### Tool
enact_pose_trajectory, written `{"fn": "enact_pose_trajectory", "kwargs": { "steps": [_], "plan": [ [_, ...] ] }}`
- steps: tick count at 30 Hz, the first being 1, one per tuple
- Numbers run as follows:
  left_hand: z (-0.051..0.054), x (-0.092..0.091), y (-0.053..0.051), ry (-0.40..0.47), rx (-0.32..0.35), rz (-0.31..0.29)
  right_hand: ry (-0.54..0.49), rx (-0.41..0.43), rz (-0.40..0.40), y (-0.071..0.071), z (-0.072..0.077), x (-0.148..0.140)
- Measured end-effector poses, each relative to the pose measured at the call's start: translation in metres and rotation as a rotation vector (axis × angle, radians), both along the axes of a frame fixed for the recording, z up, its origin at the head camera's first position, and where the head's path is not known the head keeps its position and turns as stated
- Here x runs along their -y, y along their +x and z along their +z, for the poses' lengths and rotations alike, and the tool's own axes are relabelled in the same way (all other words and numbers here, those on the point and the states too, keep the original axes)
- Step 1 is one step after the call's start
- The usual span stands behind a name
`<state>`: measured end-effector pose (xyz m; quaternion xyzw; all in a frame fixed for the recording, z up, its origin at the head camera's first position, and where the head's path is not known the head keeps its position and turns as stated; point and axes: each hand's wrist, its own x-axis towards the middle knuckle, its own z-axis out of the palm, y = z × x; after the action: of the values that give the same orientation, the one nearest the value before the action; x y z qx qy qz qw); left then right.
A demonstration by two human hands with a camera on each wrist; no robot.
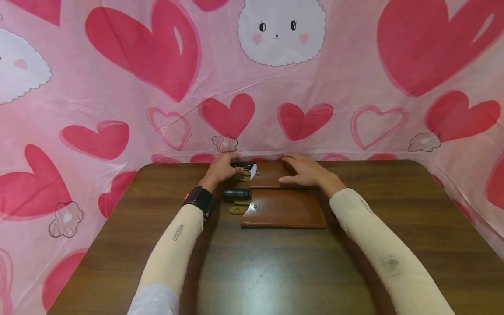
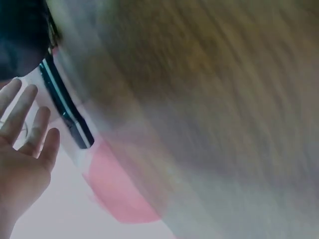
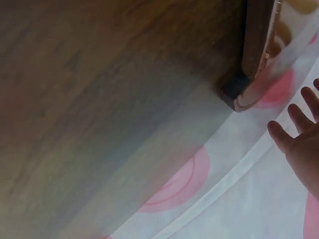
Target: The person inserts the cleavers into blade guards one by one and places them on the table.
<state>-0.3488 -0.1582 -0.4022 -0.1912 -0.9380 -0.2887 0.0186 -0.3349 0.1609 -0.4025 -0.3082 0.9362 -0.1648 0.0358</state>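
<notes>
Two brown leather sheaths lie one behind the other on the table. From the left end of the back sheath (image 1: 269, 171) sticks a knife (image 1: 244, 165) with a black handle and a pale blade part. My left hand (image 1: 223, 168) is at this handle; in the left wrist view its fingers (image 2: 37, 132) are spread beside the handle. My right hand (image 1: 307, 170) is over the back sheath's right part, fingers extended; the right wrist view shows them apart from the sheath corner (image 3: 256, 45). A black ribbed cylindrical handle (image 1: 236, 194) lies at the left end of the front sheath (image 1: 285, 210).
Tan snap straps (image 1: 237, 210) stick out leftward from the sheaths. The brown wooden table (image 1: 252, 271) ends at a pink heart-patterned cloth (image 1: 267, 83), which hangs right behind the back sheath and along both sides.
</notes>
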Motion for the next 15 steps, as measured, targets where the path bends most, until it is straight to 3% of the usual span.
{"fn": "enact_pose_trajectory", "kwargs": {
  "steps": [8, 15],
  "plan": [
    [0.002, 0.01, 0.012, -0.032, -0.096, 0.036, -0.029, -0.097, -0.05, 0.01, 0.005, -0.015],
    [-0.001, 0.02, 0.025, -0.088, -0.207, 0.089, -0.034, -0.122, -0.103, 0.018, 0.005, -0.022]
  ]
}}
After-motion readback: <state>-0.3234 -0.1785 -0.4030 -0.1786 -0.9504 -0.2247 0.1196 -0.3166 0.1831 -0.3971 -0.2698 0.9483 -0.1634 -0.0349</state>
